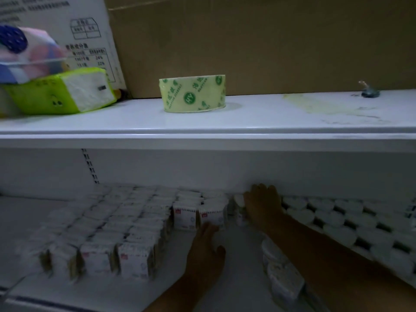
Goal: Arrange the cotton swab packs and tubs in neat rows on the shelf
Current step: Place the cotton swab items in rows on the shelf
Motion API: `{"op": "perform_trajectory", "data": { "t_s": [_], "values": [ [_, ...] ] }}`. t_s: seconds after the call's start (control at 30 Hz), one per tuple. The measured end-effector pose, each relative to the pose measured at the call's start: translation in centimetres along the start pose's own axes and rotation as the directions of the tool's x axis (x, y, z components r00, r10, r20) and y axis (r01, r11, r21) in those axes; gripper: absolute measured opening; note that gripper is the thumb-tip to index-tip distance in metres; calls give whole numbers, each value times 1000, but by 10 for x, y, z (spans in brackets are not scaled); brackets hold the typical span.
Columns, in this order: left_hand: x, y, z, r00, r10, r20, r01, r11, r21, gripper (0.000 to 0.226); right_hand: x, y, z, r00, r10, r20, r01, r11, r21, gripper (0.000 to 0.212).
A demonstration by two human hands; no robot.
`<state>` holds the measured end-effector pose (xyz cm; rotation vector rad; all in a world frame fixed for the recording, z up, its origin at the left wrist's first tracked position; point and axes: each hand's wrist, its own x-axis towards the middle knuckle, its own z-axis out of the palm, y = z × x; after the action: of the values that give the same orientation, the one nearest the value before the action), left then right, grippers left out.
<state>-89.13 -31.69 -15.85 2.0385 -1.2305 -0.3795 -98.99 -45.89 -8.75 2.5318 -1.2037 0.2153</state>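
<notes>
White packs (pixel 135 255) | left grip (pixel 206 248) flat against them | right grip (pixel 262 207) spread on tubs (pixel 351 219)

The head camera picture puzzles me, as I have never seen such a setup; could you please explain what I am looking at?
There is no machine here. A person wears one camera on the head, looking forward and down, so this single picture shows roughly what they see. Their two bare hands reach into the lower shelf. The left hand, fingers straight, seems to touch the front of the boxy packs, which stand in rows on the left. The right hand lies flat against the round tubs, which are in rows on the right, near the back wall. Neither hand seems to grip anything. On the upper shelf sit a tape roll and a green tissue pack, with a cardboard box behind.
</notes>
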Motion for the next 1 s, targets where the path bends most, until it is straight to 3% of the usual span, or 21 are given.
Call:
{"op": "perform_trajectory", "data": {
  "t_s": [0.23, 0.47, 0.6, 0.77, 1.0],
  "values": [
    [-17, 6, -15, 995, 8, 98, -24, 985, 169, 47, 0, 1, 5, 997, -19, 79, 22, 999, -40, 26],
    [-57, 9, -78, 966, 195, 170, -222, 962, 159, 27, 5, -7, -11, 989, 90, 118, -85, 995, -49, 38],
    [-73, -17, -143, 936, 279, 212, -320, 927, 194, 29, -5, -3, -34, 971, 198, 131, -213, 972, 104, 49],
    [-72, -68, -204, 942, 256, 217, -308, 917, 255, 30, -24, -1, -63, 938, 274, 212, -302, 947, 112, 36],
    [-70, -76, -175, 877, 341, 338, -409, 900, 151, 34, -63, 3, -83, 928, 200, 313, -270, 941, 201, 37]
  ]
}}
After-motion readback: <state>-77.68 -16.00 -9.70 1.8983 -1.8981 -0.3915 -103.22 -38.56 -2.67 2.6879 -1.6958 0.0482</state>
